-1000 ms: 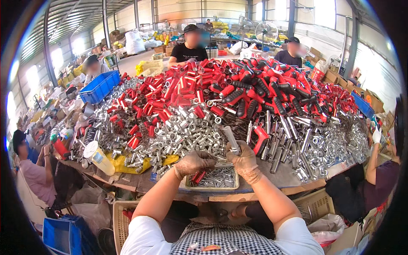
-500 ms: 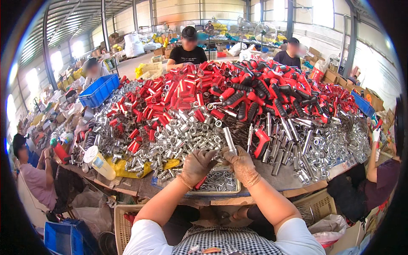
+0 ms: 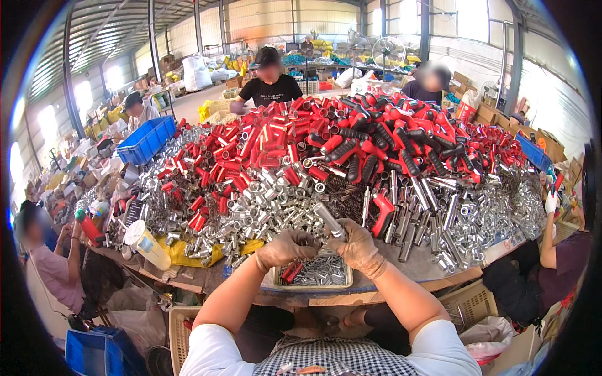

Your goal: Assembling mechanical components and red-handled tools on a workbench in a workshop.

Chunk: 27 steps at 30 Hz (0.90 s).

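Note:
My right hand point(image 3: 357, 247), in a brownish work glove, grips a silver metal tube point(image 3: 327, 217) near its lower end. The tube tilts up and to the left. Just left of it, my gloved left hand point(image 3: 287, 248) is closed with the fingertips pinched together; what they hold, if anything, is too small to make out. Below both hands sits a shallow tray point(image 3: 313, 286) of small metal pins, with a red piece point(image 3: 291, 271) at its left side. Silver metal collars point(image 3: 276, 199) are heaped right beyond my hands.
Red sleeves point(image 3: 263, 141) and red-and-black handles point(image 3: 382, 141) form a tall pile behind. Metal tubes point(image 3: 411, 235) lie to the right. A lidded plastic cup point(image 3: 149, 244) stands at left near a yellow bag point(image 3: 188, 250). Co-workers sit around the table; a blue bin point(image 3: 147, 138) rests far left.
The tube has tipped further left and come lower in my right hand. My left hand's fingers have curled in and dropped slightly. The person opposite has leaned left.

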{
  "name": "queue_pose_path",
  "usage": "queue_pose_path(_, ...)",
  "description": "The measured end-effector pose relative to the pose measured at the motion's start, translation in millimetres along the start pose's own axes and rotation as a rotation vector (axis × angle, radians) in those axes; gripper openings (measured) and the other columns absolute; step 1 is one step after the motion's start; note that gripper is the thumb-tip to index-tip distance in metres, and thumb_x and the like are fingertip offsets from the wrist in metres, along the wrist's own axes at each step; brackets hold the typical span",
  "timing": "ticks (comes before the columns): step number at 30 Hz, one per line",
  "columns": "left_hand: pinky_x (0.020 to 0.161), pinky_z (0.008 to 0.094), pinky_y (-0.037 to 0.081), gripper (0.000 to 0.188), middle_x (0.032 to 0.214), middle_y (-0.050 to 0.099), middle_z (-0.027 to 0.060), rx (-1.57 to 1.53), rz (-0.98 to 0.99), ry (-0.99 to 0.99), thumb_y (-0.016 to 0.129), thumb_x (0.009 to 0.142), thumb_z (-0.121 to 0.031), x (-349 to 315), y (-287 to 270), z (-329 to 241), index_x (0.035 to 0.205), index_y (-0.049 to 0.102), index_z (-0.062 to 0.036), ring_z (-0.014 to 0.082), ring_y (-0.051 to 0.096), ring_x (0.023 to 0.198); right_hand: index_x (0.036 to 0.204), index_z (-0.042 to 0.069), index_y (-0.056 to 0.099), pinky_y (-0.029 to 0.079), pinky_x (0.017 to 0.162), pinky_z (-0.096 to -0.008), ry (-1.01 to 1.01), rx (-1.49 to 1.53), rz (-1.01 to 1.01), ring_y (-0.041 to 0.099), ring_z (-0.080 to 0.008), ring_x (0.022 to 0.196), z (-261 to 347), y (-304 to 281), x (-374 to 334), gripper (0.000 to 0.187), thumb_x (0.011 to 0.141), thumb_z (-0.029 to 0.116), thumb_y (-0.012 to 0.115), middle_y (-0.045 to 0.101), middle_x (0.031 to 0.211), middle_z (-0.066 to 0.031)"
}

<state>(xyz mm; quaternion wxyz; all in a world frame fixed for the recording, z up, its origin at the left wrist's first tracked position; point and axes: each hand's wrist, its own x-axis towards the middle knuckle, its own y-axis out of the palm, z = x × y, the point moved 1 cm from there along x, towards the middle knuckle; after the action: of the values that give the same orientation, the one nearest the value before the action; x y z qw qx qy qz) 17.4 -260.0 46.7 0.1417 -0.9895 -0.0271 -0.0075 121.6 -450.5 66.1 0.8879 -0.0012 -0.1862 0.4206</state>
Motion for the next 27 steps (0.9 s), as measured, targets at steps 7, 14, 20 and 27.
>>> queue_pose_path(7,0.058,0.0261,0.042,0.06,0.09,0.067,0.0062,-0.562,0.284,0.097,0.079,0.075,-0.041,-6,2,7,0.116,0.062,-0.0003,0.0123,0.055,0.065,0.107,0.008,0.062,0.051,0.073,-0.0335,-0.606,-0.439,0.123,0.064,-0.0262,0.083,17,-3,6,0.032,0.077,0.007,0.074,0.065,0.095,-0.0102)
queue_pose_path(14,0.075,0.0299,0.046,0.04,0.081,0.061,0.0032,-0.229,0.014,0.046,0.067,0.087,-0.034,-12,22,-9,0.114,0.062,-0.0042,0.0149,0.056,0.077,0.112,0.004,0.057,0.046,0.054,-0.0222,-0.04,0.002,-0.038,0.06,-0.0093,0.067,-9,-4,-4,0.03,0.085,0.011,0.069,0.063,0.09,-0.0006)
queue_pose_path(20,0.071,0.0438,0.048,0.028,0.078,0.064,0.0088,1.323,-0.414,0.534,0.064,0.081,-0.027,-16,36,-27,0.106,0.061,-0.0132,0.0284,0.061,0.074,0.103,0.004,0.059,0.035,0.043,-0.0173,0.285,0.366,-0.015,0.054,-0.0054,0.057,-1,-5,-11,0.021,0.089,0.018,0.065,0.063,0.081,-0.0005)
queue_pose_path(27,0.06,0.0379,0.047,0.027,0.073,0.062,0.0118,0.961,-0.181,0.195,0.06,0.089,-0.031,-14,34,-13,0.106,0.061,-0.0106,0.0242,0.061,0.066,0.102,0.005,0.061,0.045,0.054,-0.0256,0.037,-0.211,-0.026,0.058,-0.012,0.061,-4,-6,-20,0.021,0.084,0.013,0.069,0.062,0.076,-0.0032)
